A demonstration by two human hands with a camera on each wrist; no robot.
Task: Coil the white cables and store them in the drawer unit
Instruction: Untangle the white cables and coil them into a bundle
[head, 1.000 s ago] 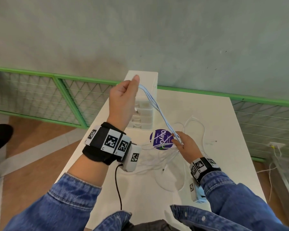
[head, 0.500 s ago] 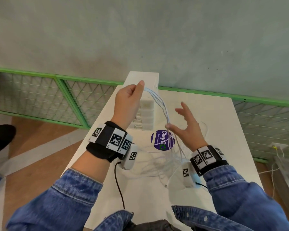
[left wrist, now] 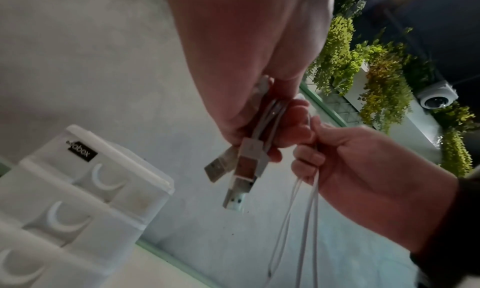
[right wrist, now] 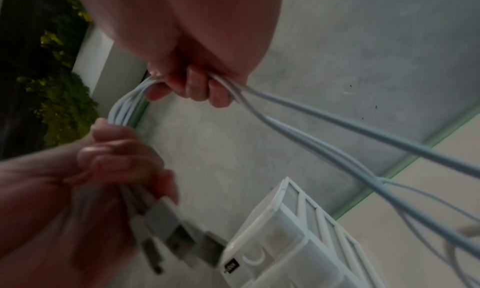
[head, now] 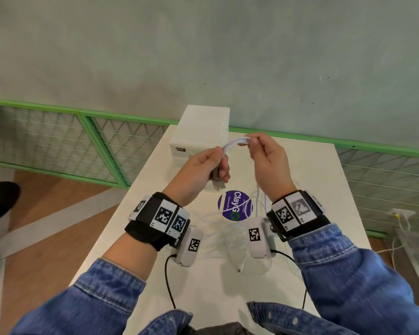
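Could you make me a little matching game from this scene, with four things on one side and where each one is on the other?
Things:
1. USB plugs
2. drawer unit
3. purple sticker
4. loose cable lengths

Places:
A. flat on the white table, between the wrists
B. sticking out below the left hand
C. at the table's far edge, by the wall
D. hanging from the right hand to the tabletop

Pairs: 1-B, 2-C, 3-A, 4-D
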